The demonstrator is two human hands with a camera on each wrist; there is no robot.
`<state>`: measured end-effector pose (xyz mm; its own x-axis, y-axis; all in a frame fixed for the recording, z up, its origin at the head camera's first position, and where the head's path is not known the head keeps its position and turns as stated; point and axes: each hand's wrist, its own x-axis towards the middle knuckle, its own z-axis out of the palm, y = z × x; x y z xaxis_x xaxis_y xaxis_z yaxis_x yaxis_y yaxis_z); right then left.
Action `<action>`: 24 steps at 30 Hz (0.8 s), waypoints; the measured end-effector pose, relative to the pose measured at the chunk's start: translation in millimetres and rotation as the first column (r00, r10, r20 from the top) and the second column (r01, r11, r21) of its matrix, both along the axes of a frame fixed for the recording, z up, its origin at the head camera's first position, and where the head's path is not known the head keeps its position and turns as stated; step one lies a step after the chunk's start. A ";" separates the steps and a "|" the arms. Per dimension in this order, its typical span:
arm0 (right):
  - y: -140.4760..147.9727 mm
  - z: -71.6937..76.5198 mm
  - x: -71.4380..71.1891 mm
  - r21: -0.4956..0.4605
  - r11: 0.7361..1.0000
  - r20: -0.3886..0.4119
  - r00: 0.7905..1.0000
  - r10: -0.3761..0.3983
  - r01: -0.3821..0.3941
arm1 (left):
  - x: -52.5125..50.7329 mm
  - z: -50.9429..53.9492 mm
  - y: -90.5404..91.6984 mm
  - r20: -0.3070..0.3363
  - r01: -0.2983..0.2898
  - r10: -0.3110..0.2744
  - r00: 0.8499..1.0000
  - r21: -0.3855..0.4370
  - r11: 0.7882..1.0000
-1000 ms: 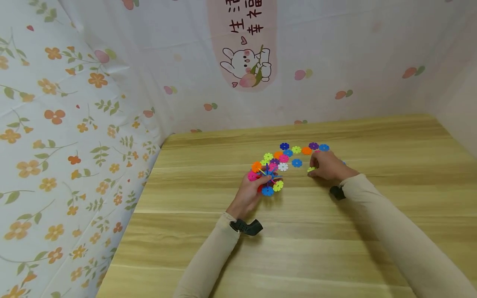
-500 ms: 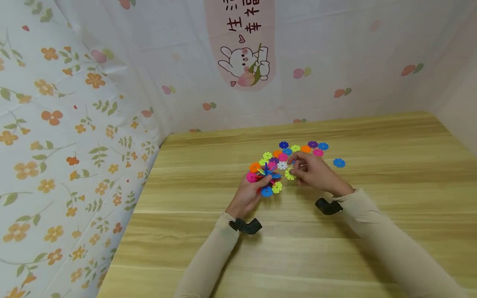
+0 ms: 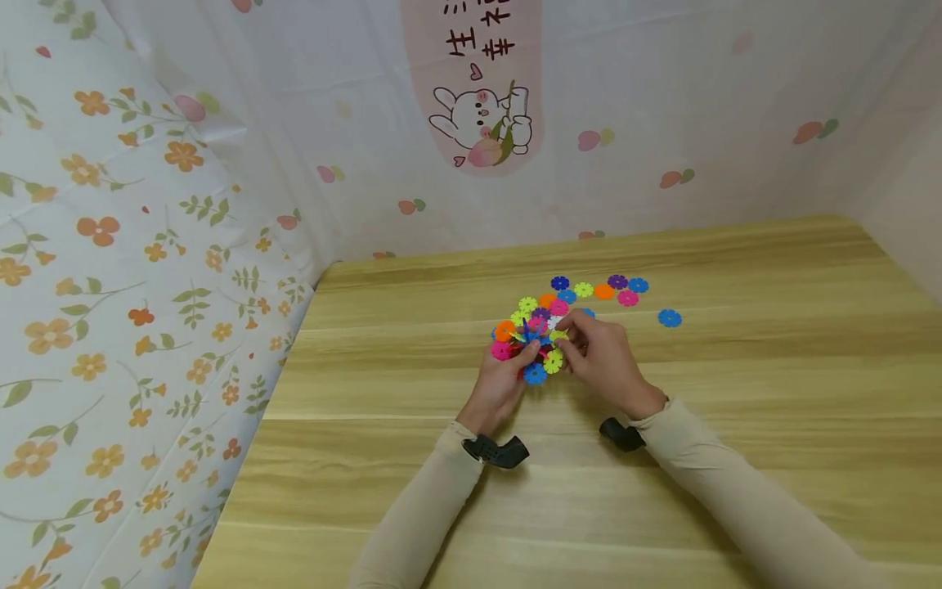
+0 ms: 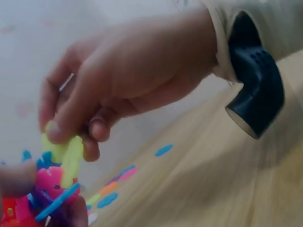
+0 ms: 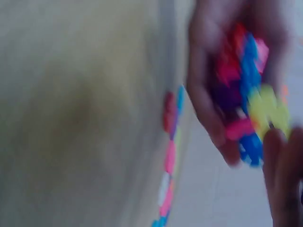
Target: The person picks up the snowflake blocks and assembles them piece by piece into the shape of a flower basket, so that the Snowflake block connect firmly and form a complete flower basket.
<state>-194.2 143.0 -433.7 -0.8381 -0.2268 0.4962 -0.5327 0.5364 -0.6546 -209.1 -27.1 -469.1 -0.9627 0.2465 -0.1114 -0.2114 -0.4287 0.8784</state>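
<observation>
Floral cloth (image 3: 96, 327) frame left, wood bench (image 3: 589, 507) below, left grip (image 3: 499, 386) clamped on disc cluster (image 3: 531, 336), right grip (image 3: 605, 361) (blurry) probably pinching yellow disc (image 3: 558, 336).

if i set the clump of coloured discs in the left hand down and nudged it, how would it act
The clump of discs would probably rock or tip rather than slide flat, since discs stick out at several angles. It is likely light, as the pieces look thin. Some might work loose, though the left hand partly hides how they join.
</observation>
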 end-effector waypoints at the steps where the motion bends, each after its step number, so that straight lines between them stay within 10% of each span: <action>1: -2.1 -2.3 0.9 -0.014 0.999 -0.026 0.999 -0.033 0.033 | 0.6 0.3 2.8 -0.003 -0.014 0.014 1.000 -0.003 1.000; 5: -5.7 -9.3 0.9 -0.060 0.993 -0.080 0.991 -0.110 0.105 | 2.0 1.5 8.6 -0.020 -0.039 0.037 0.999 -0.079 0.996; 9: 2.8 -9.0 -4.6 -0.104 0.994 0.085 0.995 0.047 -0.038 | 4.4 4.9 -0.1 -0.015 0.011 -0.014 1.000 -0.162 0.987; 12: 18.4 -1.4 -14.9 -0.165 0.972 0.336 0.917 0.217 -0.169 | 5.2 9.9 -11.5 -0.024 0.073 -0.082 0.996 -0.240 0.968; 15: 32.5 5.8 -33.0 -0.081 0.978 0.448 0.870 0.208 -0.192 | 2.9 17.1 -20.3 -0.039 0.123 -0.141 0.989 -0.300 0.946; 18: 34.9 4.5 -52.5 0.181 0.968 0.381 0.920 0.095 -0.175 | -1.3 20.3 -25.0 -0.026 0.158 -0.173 0.985 -0.290 0.944; 24: 14.1 -8.5 -72.8 0.562 0.820 0.259 0.964 -0.054 -0.105 | -3.2 16.7 -23.9 0.028 0.186 -0.184 0.983 -0.210 0.960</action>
